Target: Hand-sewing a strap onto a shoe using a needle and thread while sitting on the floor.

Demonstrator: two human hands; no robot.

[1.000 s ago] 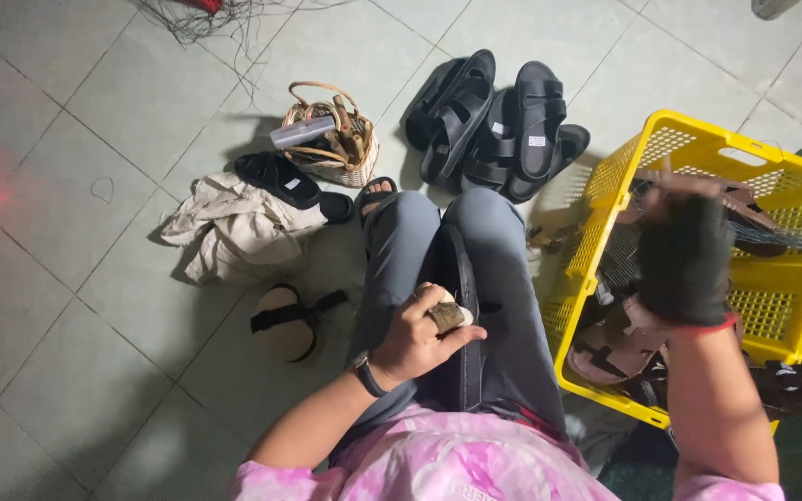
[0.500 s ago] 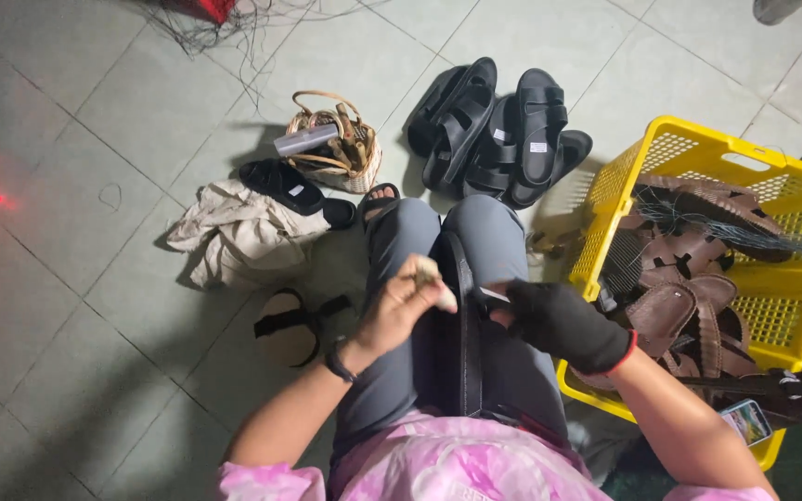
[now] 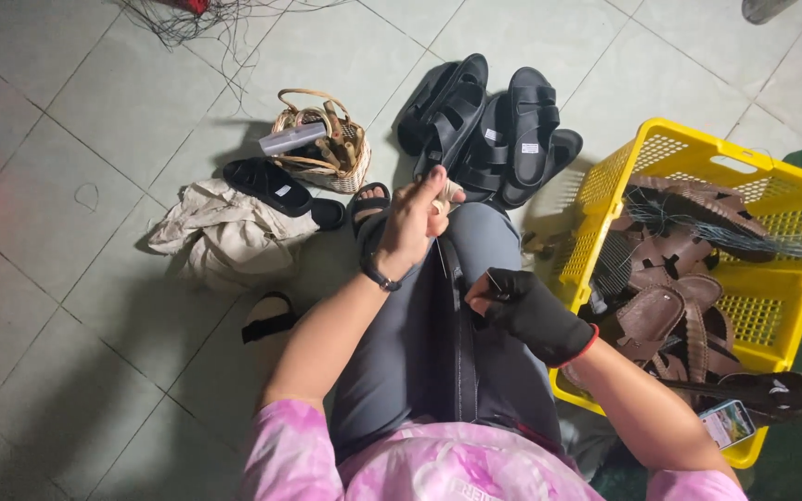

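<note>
One yellow crate point(image 3: 795, 199), one wicker basket point(image 3: 350, 158)

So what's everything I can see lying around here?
Crate: one, yellow plastic, at right.
Brown sandals: several, in the crate.
Black sandals: a pile, top centre.
Single black sandal: one, beside the basket.
Wicker basket: one, tan, holding a grey tube.
Cloth: one, beige, crumpled at left.
Black strap: one, along the lap.
Left hand: bare, raised, pinching something small.
Right hand: black glove, on the strap.
</note>
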